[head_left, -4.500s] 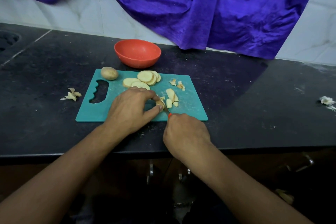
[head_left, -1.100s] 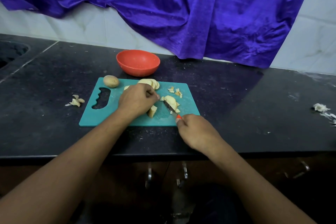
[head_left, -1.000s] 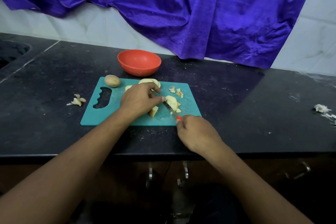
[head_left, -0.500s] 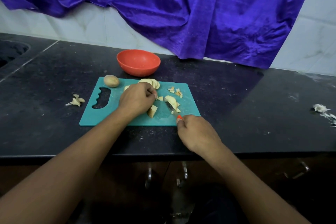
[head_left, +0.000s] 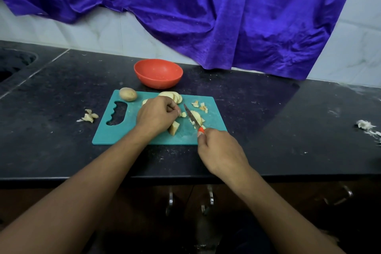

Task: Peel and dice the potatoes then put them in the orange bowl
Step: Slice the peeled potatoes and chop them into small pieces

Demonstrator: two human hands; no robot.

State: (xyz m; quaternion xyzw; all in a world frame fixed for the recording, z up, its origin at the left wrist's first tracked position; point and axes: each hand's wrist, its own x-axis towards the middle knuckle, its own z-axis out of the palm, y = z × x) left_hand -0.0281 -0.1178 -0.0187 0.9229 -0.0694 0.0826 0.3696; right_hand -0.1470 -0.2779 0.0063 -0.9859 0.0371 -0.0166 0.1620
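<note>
Maybe halfway: bowl [head_left: 158,73] looks empty, one potato [head_left: 128,94] unpeeled at the board's [head_left: 123,130] far-left corner, slices [head_left: 173,96] still whole. Left hand [head_left: 156,114] pinches a piece [head_left: 183,114], right hand [head_left: 220,150] grips the knife [head_left: 191,116].

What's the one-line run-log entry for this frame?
phase: dicing | left hand: holds pale potato piece on teal plastic cutting board | right hand: grips orange-handled knife | round orange bowl: no potato visible | whole brown potato: unpeeled

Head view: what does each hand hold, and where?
Right hand grips the steel-bladed knife by its orange handle. Left hand curls over pale potato pieces on the teal board; grip hidden.
</note>
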